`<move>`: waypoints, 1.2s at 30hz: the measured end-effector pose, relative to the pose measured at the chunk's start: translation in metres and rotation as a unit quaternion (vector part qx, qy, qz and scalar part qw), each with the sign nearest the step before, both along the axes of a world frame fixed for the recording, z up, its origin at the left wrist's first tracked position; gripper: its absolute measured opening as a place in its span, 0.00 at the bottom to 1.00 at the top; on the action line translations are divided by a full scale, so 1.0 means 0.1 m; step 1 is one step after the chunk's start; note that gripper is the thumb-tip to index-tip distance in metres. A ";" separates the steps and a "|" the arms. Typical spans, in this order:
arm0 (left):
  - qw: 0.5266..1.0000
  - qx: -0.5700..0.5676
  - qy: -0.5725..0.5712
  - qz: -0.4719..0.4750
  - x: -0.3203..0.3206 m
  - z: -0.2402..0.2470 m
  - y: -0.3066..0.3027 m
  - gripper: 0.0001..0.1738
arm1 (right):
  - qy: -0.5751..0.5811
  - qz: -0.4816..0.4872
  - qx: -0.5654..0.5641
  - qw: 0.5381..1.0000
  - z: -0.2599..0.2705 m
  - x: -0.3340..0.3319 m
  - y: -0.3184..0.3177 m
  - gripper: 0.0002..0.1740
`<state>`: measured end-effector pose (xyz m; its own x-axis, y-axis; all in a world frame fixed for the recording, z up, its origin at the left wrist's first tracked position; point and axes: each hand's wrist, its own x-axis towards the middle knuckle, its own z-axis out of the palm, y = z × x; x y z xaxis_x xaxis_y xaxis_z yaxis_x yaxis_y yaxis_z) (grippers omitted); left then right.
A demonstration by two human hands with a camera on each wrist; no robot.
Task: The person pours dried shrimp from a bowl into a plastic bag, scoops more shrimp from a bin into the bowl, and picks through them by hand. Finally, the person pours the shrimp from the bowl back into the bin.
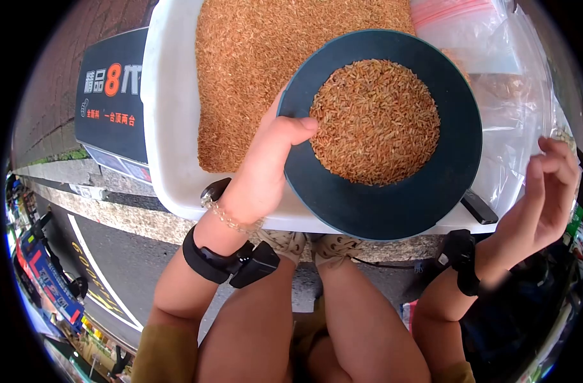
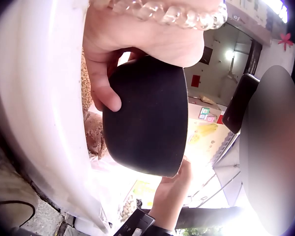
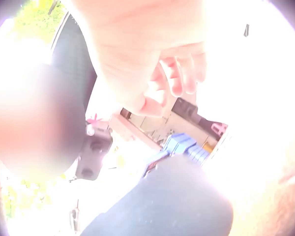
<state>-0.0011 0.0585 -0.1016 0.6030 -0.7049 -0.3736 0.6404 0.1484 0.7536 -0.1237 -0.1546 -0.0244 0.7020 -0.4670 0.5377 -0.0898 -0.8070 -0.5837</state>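
Note:
My left hand (image 1: 266, 163) grips a dark blue-green bowl (image 1: 381, 214) by its left side, thumb over the rim. A round heap of reddish-brown rice grains (image 1: 374, 121) fills the middle of the bowl. In the left wrist view, fingers (image 2: 108, 96) press the dark outer wall of the bowl (image 2: 147, 118). The bowl is held over the front of a white tub (image 1: 164, 121) spread with more of the same grain (image 1: 259, 64). To the right of the bowl, my right hand (image 1: 547, 198) is raised with loosely bent fingers and nothing in it. The right wrist view shows this hand (image 3: 132, 54) overexposed.
Clear plastic bags (image 1: 502, 96) lie along the tub's right side. A black handle (image 1: 478, 207) sticks out below the bowl at the tub's front edge. Left of the tub stands a black printed box (image 1: 109, 96). The person's bare knees are close before the tub.

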 end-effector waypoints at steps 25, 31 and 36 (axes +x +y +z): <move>0.999 0.027 -0.023 -0.026 0.00 0.01 -0.06 0.29 | -0.054 0.233 0.839 0.489 -0.27 0.05 0.37 0.05; 0.994 0.041 -0.087 -0.042 0.01 0.00 -0.07 0.28 | -0.051 0.220 0.844 0.486 -0.26 0.11 0.43 0.05; 0.994 0.042 -0.096 -0.035 0.00 0.01 -0.09 0.27 | 0.177 0.080 0.371 0.908 -0.18 0.23 0.61 0.04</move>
<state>-0.0011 0.0498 -0.1004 0.6193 -0.7190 -0.3155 0.4900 0.0400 0.8708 -0.1011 -0.0932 -0.0426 0.8602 -0.4851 -0.1569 -0.2945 -0.2216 -0.9296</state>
